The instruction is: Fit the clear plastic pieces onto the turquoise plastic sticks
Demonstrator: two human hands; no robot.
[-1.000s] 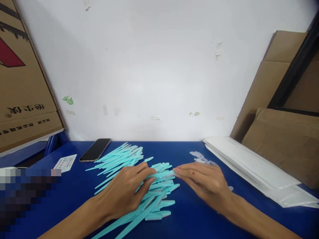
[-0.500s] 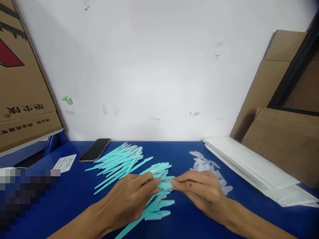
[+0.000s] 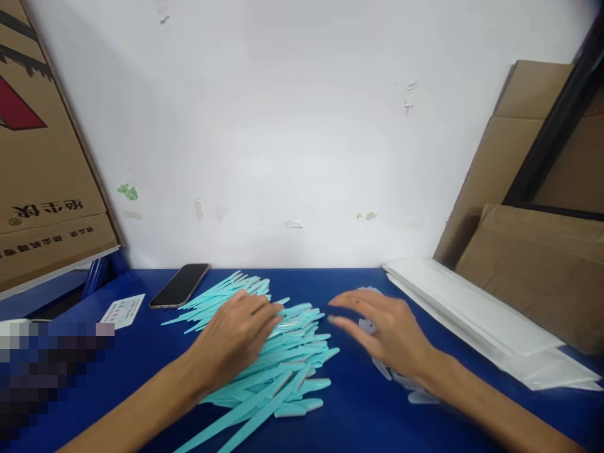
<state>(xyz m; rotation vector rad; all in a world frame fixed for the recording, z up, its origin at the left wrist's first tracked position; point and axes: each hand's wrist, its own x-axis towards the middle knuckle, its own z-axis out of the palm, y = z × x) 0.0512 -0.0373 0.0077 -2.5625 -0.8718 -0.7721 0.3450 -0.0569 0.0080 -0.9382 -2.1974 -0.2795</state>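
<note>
My left hand [image 3: 240,336] is closed, its thumb and fingertips pinching a turquoise eyebrow razor [image 3: 299,309] whose head sticks out to the right. Beneath and beside that hand spreads a pile of similar turquoise razors [image 3: 302,355], heads toward the right and thin handles toward the lower left. My right hand [image 3: 384,330] hovers over small translucent caps [image 3: 423,397], thumb and index finger apart with nothing between them. Part of the cap heap is hidden under this hand. Farther back on the left lies a second group of turquoise razors [image 3: 219,302].
A phone [image 3: 180,286] and a white printed card [image 3: 123,311] lie on the blue table [image 3: 155,377] at left. White flat packaging [image 3: 472,314] lies at right, before brown cardboard [image 3: 533,270]. A cardboard box [image 3: 51,157] stands left; a white wall closes the back.
My hands have parted: the left moved up and left, now with a razor in it, and the right opened and drew away. Another razor now lies on the near pile.
</note>
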